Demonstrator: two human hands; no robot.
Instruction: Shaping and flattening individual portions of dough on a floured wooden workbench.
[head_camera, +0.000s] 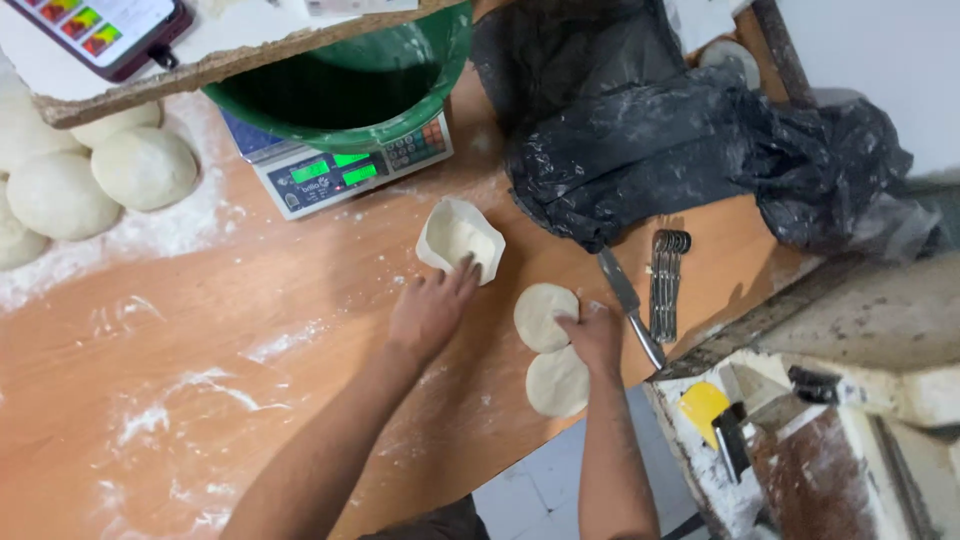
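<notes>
Fingers of the left hand (430, 310) dip, spread open, into the white flour tub (461, 238) just ahead, while the right hand (594, 338) presses flat on the dough round (543, 317) beside it.

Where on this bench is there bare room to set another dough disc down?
The widest bare stretch of the wooden bench lies left of the left hand, below the scale and dough balls, though floured. It is crowded around the right hand: two dough discs, knife, flour tub, black bag.
</notes>
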